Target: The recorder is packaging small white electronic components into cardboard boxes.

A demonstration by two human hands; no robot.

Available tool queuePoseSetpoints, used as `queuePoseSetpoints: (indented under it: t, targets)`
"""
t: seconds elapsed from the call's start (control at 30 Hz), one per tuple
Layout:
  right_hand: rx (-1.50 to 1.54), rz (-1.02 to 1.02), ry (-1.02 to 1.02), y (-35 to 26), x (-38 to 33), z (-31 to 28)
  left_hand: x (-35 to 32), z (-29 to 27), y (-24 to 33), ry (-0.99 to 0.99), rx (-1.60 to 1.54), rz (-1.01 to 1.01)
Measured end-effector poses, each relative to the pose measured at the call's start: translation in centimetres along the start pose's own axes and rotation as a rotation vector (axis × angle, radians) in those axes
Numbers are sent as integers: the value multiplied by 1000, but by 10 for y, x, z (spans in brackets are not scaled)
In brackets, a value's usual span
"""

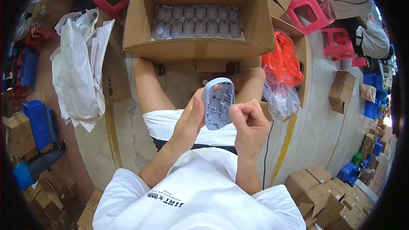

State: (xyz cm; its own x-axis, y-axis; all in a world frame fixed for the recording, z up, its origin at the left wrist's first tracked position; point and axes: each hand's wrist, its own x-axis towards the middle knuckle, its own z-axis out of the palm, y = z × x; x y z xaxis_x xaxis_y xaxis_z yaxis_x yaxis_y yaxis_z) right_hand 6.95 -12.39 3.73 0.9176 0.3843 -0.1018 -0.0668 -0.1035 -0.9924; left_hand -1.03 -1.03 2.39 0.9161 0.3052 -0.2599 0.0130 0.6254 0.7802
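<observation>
Over my lap, my left hand (192,117) grips a grey-blue plastic mouse shell (211,117) by its left side. The shell is tilted upright, and its hollow inside shows ribs, posts and small openings. Fingertips are visible through the openings near its top. My right hand (248,121) is closed in a pinch at the shell's lower right edge, thumb against the curled fingers. Whatever may be between those fingertips is hidden. In front of my knees, an open cardboard box (198,50) holds rows of similar grey mouse shells (200,27).
White plastic sheeting (79,70) lies over cardboard on the left. At the right, a carton holds a red plastic bag (284,57) and clear plastic bags (279,98). Pink stools (310,13) and other people are farther right. Stacked cartons (315,191) stand lower right.
</observation>
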Motion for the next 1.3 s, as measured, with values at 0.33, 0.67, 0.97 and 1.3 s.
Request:
queuePoseSetpoints:
  t: [0.33, 0.67, 0.97, 1.3]
  targets:
    - [-378, -289, 25, 0, -3, 10, 1, 4, -2, 1, 126, 38]
    - [-400, -358, 4, 1, -3, 8, 1, 6, 1, 19, 125, 22]
    - [-416, -369, 17, 1, -4, 5, 1, 5, -4, 28, 137, 14]
    - [-360, -213, 2, -9, -1, 7, 1, 11, 6, 106, 391, 92]
